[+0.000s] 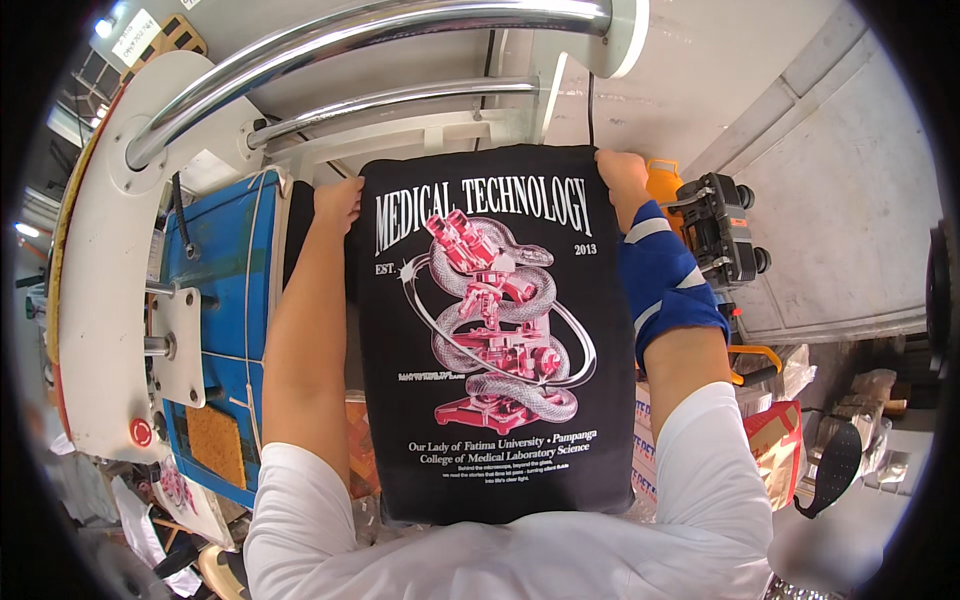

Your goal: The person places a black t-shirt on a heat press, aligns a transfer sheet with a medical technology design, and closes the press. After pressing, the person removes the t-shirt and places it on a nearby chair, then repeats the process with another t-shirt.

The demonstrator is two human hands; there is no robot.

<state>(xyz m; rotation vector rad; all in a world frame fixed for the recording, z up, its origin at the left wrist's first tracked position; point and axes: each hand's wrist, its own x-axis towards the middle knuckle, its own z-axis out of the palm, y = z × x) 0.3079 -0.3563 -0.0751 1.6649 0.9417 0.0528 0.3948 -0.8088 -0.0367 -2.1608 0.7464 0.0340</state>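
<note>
At the middle of the clock face, the black shirt (400, 330) lies spread with its pink-and-white print facing you. Your left hand (338, 203), at ten, looks curled on its edge; your right hand (624, 178), near two, grips the top corner. You seem to be squaring the cloth — the next move calls for an even pull. Farther out: metal bars (370, 38) at eleven, a blue box (228, 325) at nine.

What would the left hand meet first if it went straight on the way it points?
From the left hand, probably the white frame rail, just below the thinner chrome bar in view, though depth is unclear.
</note>
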